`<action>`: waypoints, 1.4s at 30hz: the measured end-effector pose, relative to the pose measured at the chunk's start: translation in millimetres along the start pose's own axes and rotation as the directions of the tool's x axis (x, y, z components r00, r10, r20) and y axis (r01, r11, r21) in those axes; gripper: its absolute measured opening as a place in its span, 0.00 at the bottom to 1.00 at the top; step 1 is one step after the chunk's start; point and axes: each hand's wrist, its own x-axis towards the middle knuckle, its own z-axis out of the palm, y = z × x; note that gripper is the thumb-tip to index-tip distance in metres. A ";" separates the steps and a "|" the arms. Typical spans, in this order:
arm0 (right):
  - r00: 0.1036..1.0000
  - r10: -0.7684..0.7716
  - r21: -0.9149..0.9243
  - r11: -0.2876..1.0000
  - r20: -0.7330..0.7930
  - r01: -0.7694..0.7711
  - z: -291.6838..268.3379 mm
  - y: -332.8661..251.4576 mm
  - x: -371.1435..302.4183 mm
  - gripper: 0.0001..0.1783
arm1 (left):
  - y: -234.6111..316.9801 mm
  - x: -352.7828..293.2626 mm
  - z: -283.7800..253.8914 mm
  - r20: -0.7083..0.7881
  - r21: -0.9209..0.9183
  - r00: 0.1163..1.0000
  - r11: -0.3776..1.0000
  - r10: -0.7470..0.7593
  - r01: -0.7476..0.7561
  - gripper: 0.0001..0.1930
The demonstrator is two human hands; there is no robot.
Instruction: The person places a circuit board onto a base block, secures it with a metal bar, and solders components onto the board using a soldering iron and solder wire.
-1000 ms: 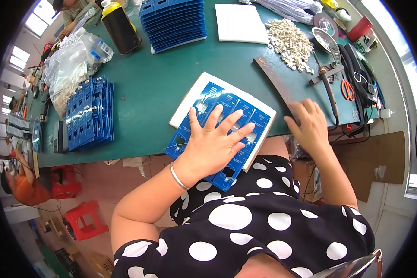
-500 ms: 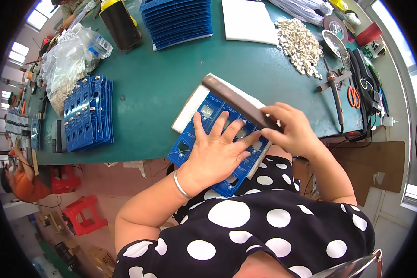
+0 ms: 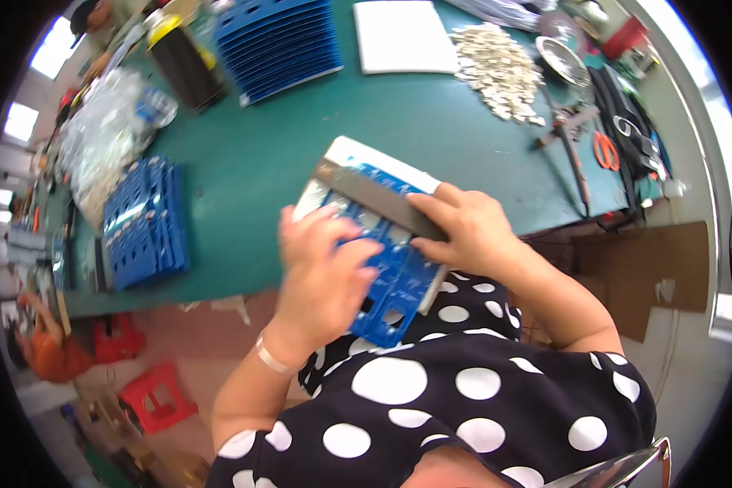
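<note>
A blue circuit board panel (image 3: 403, 281) with cut-outs lies slanted on a white pad (image 3: 343, 149) at the table's front edge, partly over my lap. Across the panel's upper part rests a long, flat, dark grey-brown bar (image 3: 370, 195). My right hand (image 3: 473, 228) grips the bar's right end, thumb on the near side and fingers on the far side. Smeared by motion, my left hand (image 3: 321, 272) is over the panel's left side with its fingers apart and bent. It seems to hold nothing; whether the fingertips touch the panel I cannot tell.
Blue panels stand stacked at left (image 3: 146, 224) and far middle (image 3: 281, 49). A white slab (image 3: 405, 37), a heap of small pale parts (image 3: 500, 71), a soldering iron (image 3: 573, 163) and orange-handled scissors (image 3: 605, 151) lie beyond. Another person (image 3: 49, 350) sits far left, near red stools (image 3: 157, 398).
My left hand has come off its flat spread on the panel and shifted left, fingers bending. The bar has moved from the panel's far edge onto its upper part. The view has shifted slightly.
</note>
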 end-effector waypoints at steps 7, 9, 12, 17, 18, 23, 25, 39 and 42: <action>0.827 0.403 0.677 0.735 -0.392 -0.038 -0.8 40.3 -21.3 0.22 | -8.3 -82.9 -22.3 -0.165 -0.513 0.764 0.716 -0.624 0.474 0.15; 0.638 0.764 0.984 -0.028 -0.091 0.174 -6.7 71.5 -37.8 0.26 | -5.2 -97.8 -13.5 -0.069 -0.630 0.634 0.527 -0.770 0.571 0.14; 0.452 0.891 0.768 -0.310 0.029 0.561 -5.8 119.1 -50.9 0.28 | -5.8 -98.2 -4.9 -0.075 -0.778 0.472 0.348 -0.878 0.524 0.13; 0.617 0.782 0.316 -0.608 0.082 0.729 -15.3 166.8 -45.7 0.24 | 7.7 -73.8 -25.6 -0.166 -0.530 0.640 0.615 -0.750 0.584 0.13; 0.612 0.790 0.372 -0.577 0.027 0.727 -15.7 162.1 -44.5 0.20 | 12.0 -65.9 -29.5 -0.173 -0.370 0.770 0.765 -0.614 0.527 0.12; 0.452 0.705 0.729 0.133 -0.546 0.672 -6.9 86.1 -38.6 0.12 | 43.7 -21.6 -22.6 -0.057 -0.021 0.880 0.882 -0.471 0.471 0.26; 0.598 0.394 0.714 0.313 -0.698 0.627 -2.4 50.8 -35.3 0.13 | 46.4 -1.1 -15.9 0.064 -0.060 0.939 0.938 -0.338 0.342 0.14; 0.767 -0.366 0.450 0.645 -0.527 0.617 23.2 -25.8 -2.1 0.23 | 43.5 6.7 9.7 0.198 -0.181 0.967 0.963 -0.162 0.199 0.10; 0.821 -0.304 0.540 0.634 -0.484 0.554 24.5 -31.6 -3.0 0.22 | 42.3 4.7 13.1 0.163 -0.163 0.973 0.968 -0.162 0.188 0.10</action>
